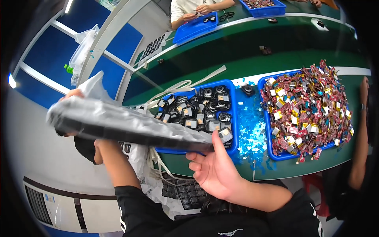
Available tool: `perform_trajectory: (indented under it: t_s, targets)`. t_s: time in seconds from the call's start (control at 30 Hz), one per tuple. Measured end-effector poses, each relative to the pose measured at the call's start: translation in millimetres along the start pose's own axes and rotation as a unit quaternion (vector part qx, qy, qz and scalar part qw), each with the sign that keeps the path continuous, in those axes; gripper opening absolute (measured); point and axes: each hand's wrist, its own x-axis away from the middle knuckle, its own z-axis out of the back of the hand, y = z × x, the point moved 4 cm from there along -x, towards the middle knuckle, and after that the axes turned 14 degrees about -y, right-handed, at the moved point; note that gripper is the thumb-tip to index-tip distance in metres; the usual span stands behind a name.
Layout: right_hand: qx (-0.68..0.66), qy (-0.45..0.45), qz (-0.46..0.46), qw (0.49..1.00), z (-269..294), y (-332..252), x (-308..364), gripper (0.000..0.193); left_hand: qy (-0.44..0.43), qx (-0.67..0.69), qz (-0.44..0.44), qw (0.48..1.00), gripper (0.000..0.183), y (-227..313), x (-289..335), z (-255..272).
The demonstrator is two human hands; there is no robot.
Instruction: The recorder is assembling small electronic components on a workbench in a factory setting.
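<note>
Both my hands hold a long, flat black tray [130, 136] with crinkled, translucent whitish plastic film [114, 114] over its top. It is tilted, with its left end higher, and blurred there. My left hand [74, 94] grips the far left end; only some fingers show above the film. At the other end, my right hand [215, 170] has its thumb on the edge and its fingers curled beneath. Just behind the tray stands a blue bin [233, 118] of small black camera-like housings [191, 112], partly hidden by the tray.
A second blue bin [265, 136] is heaped with red circuit boards and small battery packs [310, 114]. Blue film scraps [252, 134] and one black housing [248, 90] lie between the bins. White straps [185, 85] trail nearby. Black compartment trays [187, 191] lie below the bench. Co-workers [201, 10] sit around.
</note>
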Motion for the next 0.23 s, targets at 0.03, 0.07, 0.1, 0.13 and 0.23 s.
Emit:
perform_trajectory:
  t_s: [0.03,0.07,0.1,0.13,0.23]
  targets:
    - [0.001,0.003,0.006,1.000,3,3,-1,0.064,-0.025,0.045,-0.006,0.999,0.015,-2,-4,-10]
    - [-0.002,0.010,-0.013,1.000,8,9,-2,0.064,-0.027,0.044,-0.008,0.999,0.015,-2,-6,-15]
    - [-0.005,0.017,-0.032,0.999,13,16,-5,0.064,-0.011,0.048,0.004,0.999,0.015,-2,-9,-18]
    - [-0.026,0.034,-0.036,0.998,16,19,-8,0.065,0.005,0.054,0.015,0.998,0.016,0,-10,-18]
    - [-0.026,0.001,-0.063,0.998,25,27,-13,0.067,0.036,0.064,0.035,0.997,0.022,6,-15,-11]
